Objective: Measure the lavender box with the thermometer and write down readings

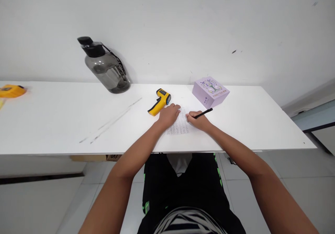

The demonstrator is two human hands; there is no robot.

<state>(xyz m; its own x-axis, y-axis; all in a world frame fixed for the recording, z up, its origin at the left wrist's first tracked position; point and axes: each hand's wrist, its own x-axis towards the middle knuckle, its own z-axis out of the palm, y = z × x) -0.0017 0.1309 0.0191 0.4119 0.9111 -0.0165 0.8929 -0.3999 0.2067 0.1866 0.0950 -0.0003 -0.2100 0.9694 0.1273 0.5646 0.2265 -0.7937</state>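
Note:
A black pen [205, 112] is gripped in my right hand [198, 121], its tip end hidden by my fingers. That hand rests on the right side of a small white sheet of paper [180, 126] covered in rows of faint marks. My left hand [169, 116] lies flat over the paper's upper left part, fingers extended and holding nothing. Close beside it, a yellow and black infrared thermometer gun [159, 102] lies on the white table [125, 129]. Beyond my right hand stands a lilac box [210, 91] with a printed design.
A grey see-through water bottle [107, 68] with a black lid stands against the wall at back left. Another yellow-orange object [12, 91] is cut off at the far left. The table's front edge [65, 153] runs just before my body.

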